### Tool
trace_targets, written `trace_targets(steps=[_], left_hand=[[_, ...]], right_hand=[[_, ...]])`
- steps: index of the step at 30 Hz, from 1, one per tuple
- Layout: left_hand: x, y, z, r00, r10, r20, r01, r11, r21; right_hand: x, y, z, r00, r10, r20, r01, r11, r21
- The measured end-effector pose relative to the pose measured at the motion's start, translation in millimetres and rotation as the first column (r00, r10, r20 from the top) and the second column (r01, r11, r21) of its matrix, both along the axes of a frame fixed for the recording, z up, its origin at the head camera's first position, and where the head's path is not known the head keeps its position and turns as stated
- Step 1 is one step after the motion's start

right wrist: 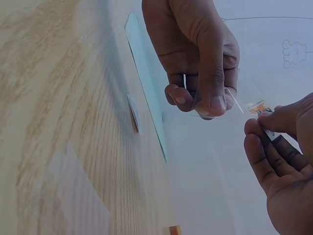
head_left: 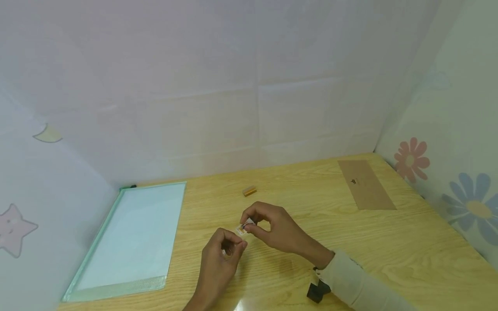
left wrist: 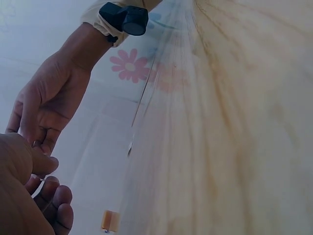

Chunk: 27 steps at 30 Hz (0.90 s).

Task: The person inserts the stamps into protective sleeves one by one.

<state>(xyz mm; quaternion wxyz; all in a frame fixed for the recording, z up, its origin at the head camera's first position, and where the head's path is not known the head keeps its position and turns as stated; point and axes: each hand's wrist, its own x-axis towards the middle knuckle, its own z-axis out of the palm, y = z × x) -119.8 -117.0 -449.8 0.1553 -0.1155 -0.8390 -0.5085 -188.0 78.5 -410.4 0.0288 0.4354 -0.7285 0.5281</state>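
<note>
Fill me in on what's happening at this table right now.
A person is working at a wooden table, with both hands together just above it. The right hand pinches a small, partly clear packet with orange print, and the left hand pinches its other, clear end. To the left lies a clear zip document pouch, a small tan block sits behind the hands, and a brown envelope lies far right.

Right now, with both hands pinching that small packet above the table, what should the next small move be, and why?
Probably pull the hands gently apart to peel or tear it open. The left hand pinches a clear strip, the right hand pinches the small packet, and the strip runs taut between them in the right wrist view. What the packet contains cannot be told.
</note>
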Motion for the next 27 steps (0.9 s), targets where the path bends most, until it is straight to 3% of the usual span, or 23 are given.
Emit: trace_targets(steps=[11, 17, 27], left_hand=[[-0.8, 0.0, -0.9, 0.999, 0.032, -0.007, -0.032, 0.999, 0.014], [-0.7, -0.5, -0.9, 0.999, 0.041, -0.005, -0.041, 0.999, 0.019], [0.2, -0.2, -0.3, 0.999, 0.039, -0.020, -0.039, 0.999, -0.002]], right_hand=[[-1.0, 1.1, -0.3, 0.998, -0.020, -0.057, 0.024, 0.997, 0.067], [-2.1, 1.3, 0.7, 0.995, 0.016, -0.101, -0.008, 0.997, 0.070], [-1.2, 1.2, 1.7, 0.986, -0.029, -0.162, 0.040, 0.997, 0.064]])
